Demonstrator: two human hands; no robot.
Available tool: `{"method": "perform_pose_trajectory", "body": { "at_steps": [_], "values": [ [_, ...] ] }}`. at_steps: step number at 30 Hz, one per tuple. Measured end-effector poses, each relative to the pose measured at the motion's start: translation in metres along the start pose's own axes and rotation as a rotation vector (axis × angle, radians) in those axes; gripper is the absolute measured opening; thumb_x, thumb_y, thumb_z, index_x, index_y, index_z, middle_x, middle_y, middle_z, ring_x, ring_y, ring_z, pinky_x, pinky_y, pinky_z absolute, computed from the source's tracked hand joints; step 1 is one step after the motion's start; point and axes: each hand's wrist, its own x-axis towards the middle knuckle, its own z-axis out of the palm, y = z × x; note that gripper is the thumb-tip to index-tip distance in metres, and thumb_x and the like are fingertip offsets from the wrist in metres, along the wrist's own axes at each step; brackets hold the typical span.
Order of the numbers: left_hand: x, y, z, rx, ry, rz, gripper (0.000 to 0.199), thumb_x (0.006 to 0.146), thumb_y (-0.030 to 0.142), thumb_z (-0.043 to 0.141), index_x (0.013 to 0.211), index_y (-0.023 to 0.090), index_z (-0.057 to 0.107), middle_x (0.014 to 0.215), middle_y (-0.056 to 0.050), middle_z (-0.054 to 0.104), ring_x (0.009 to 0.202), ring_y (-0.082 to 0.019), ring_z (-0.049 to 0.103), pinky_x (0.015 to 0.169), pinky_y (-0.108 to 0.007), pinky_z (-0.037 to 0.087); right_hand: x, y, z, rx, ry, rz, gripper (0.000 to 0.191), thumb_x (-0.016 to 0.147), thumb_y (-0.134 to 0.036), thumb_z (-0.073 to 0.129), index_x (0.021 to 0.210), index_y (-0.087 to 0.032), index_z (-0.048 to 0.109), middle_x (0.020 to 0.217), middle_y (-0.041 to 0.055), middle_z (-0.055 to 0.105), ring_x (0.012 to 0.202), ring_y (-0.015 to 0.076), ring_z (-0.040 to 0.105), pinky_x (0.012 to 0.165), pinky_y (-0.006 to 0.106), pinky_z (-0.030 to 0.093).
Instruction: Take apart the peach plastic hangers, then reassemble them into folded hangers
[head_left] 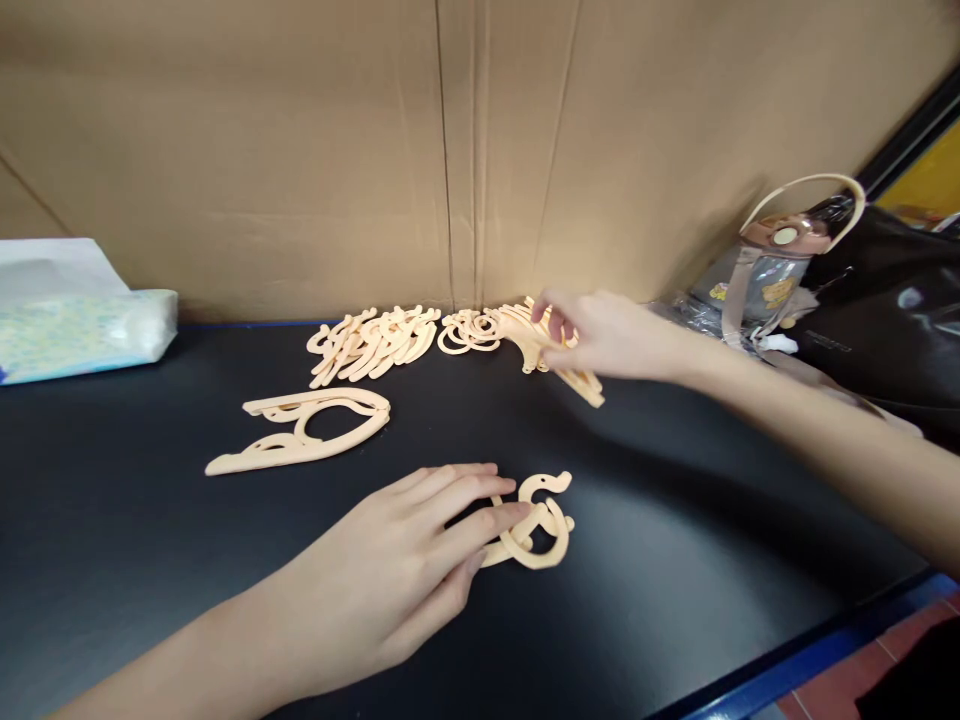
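In the head view, a person's L hand (pixel 420 560) reaches across a matte black surface (pixel 150 540), fingers extended & slightly parted, tips touching a cream plastic hook-shaped pc (pixel 559 484) & a cream plastic open-ring pc (pixel 541 562) that overlap nr the front; can't tell if they're pinched or only steadied. Farther back, the R hand (pixel 600 332), blurred, is at a pile of long cream plastic pcs (pixel 526 345), thumb & forefinger slightly apart over it; can't tell if it grips one. Some of that pile shows to the left of the hand, some below.

Just left of it sit cream plastic rings (pixel 487 325), heaped, then a mound of curved cream plastic arms (pixel 382 345). In front of the mound, a joined cream plastic frame (pixel 277 460) w/ two long arms lies flat, well apart from both hands.

Bkgd: a creased brown cardboard panel (pixel 300 150). Far L, a pastel-patterned soft plastic pack (pixel 82 335) w/ a white sheet (pixel 60 265) above it. Far R, a grey see-through bottle w/ brown lid & cream loop handle (pixel 772 280), tilted, next to a shiny black bag (pixel 885 310)
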Motion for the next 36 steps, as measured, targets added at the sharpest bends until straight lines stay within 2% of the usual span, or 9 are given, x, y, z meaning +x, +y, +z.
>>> {"method": "perform_pose_trajectory", "body": {
  "at_steps": [4, 7, 13, 17, 21, 25, 29, 33, 36],
  "values": [
    [0.0, 0.005, -0.001, -0.053, 0.063, -0.03, 0.045, 0.096, 0.009, 0.038, 0.137, 0.025, 0.049, 0.137, -0.001, 0.059, 0.125, -0.012, 0.054, 0.103, -0.023, 0.043, -0.02, -0.032, 0.025, 0.018, -0.032, -0.229, 0.036, 0.076, -0.027, 0.062, 0.11, -0.017, 0.058, 0.087, 0.0044, 0.068, 0.074, 0.0199, 0.059, 0.064, 0.028, 0.036],
    [-0.002, -0.001, 0.001, 0.012, 0.157, -0.104, 0.041, 0.098, 0.012, 0.039, 0.135, 0.024, 0.052, 0.14, -0.002, 0.057, 0.13, -0.015, 0.049, 0.108, -0.028, 0.039, -0.024, -0.043, 0.037, 0.019, -0.036, -0.319, 0.033, 0.079, -0.026, 0.062, 0.109, -0.014, 0.058, 0.089, 0.006, 0.067, 0.077, 0.0215, 0.059, 0.067, 0.03, 0.037],
    [-0.006, -0.022, 0.005, 0.174, 0.173, -0.228, 0.034, 0.102, 0.027, 0.042, 0.131, 0.019, 0.058, 0.131, -0.007, 0.064, 0.116, -0.023, 0.06, 0.101, -0.04, 0.042, -0.019, -0.042, 0.041, 0.091, -0.028, -0.359, 0.024, 0.093, -0.03, 0.057, 0.11, -0.013, 0.061, 0.094, 0.0081, 0.069, 0.083, 0.0216, 0.062, 0.074, 0.032, 0.041],
    [-0.005, -0.024, 0.004, 0.122, 0.152, -0.252, 0.032, 0.102, 0.029, 0.041, 0.126, 0.02, 0.061, 0.126, -0.005, 0.068, 0.112, -0.023, 0.062, 0.099, -0.04, 0.044, -0.015, -0.035, 0.041, 0.088, -0.025, -0.391, 0.028, 0.096, -0.032, 0.057, 0.113, -0.013, 0.066, 0.102, 0.0106, 0.069, 0.091, 0.0234, 0.063, 0.08, 0.034, 0.044],
    [-0.004, -0.021, 0.002, -0.034, 0.182, -0.297, 0.032, 0.102, 0.028, 0.039, 0.125, 0.023, 0.061, 0.119, -0.004, 0.069, 0.103, -0.02, 0.064, 0.09, -0.035, 0.049, -0.014, -0.034, 0.042, 0.011, -0.056, -0.419, 0.022, 0.094, -0.027, 0.057, 0.103, -0.014, 0.073, 0.098, 0.011, 0.069, 0.09, 0.0242, 0.063, 0.077, 0.034, 0.043],
    [-0.003, -0.021, 0.0, -0.209, 0.279, -0.42, 0.03, 0.103, 0.032, 0.037, 0.122, 0.026, 0.06, 0.114, -0.001, 0.07, 0.103, -0.018, 0.066, 0.087, -0.03, 0.052, -0.012, -0.036, 0.041, 0.022, -0.012, -0.372, 0.015, 0.085, -0.014, 0.057, 0.084, -0.015, 0.071, 0.085, 0.0067, 0.066, 0.079, 0.0195, 0.059, 0.067, 0.03, 0.038],
    [-0.001, -0.023, -0.001, -0.249, 0.32, -0.515, 0.029, 0.102, 0.036, 0.04, 0.12, 0.026, 0.06, 0.116, -0.002, 0.07, 0.106, -0.019, 0.065, 0.09, -0.031, 0.052, -0.011, -0.035, 0.038, 0.29, 0.123, -0.235, 0.004, 0.078, -0.015, 0.059, 0.081, -0.017, 0.061, 0.077, -0.0002, 0.061, 0.069, 0.0137, 0.053, 0.063, 0.027, 0.036],
    [-0.001, -0.023, -0.002, -0.187, 0.331, -0.486, 0.028, 0.102, 0.035, 0.04, 0.116, 0.025, 0.062, 0.114, -0.004, 0.068, 0.106, -0.021, 0.063, 0.091, -0.035, 0.051, -0.014, -0.03, 0.036, 0.624, 0.233, -0.161, 0.012, 0.075, -0.014, 0.056, 0.079, -0.021, 0.047, 0.072, -0.0047, 0.051, 0.064, 0.011, 0.045, 0.06, 0.025, 0.036],
    [-0.003, -0.023, 0.0, -0.151, 0.319, -0.434, 0.025, 0.102, 0.03, 0.04, 0.115, 0.025, 0.061, 0.117, -0.003, 0.066, 0.109, -0.02, 0.06, 0.096, -0.035, 0.048, -0.022, -0.024, 0.042, 0.758, 0.235, -0.129, 0.014, 0.077, -0.015, 0.058, 0.08, -0.021, 0.046, 0.073, -0.0055, 0.048, 0.064, 0.0107, 0.043, 0.061, 0.025, 0.036]
  ]
}}
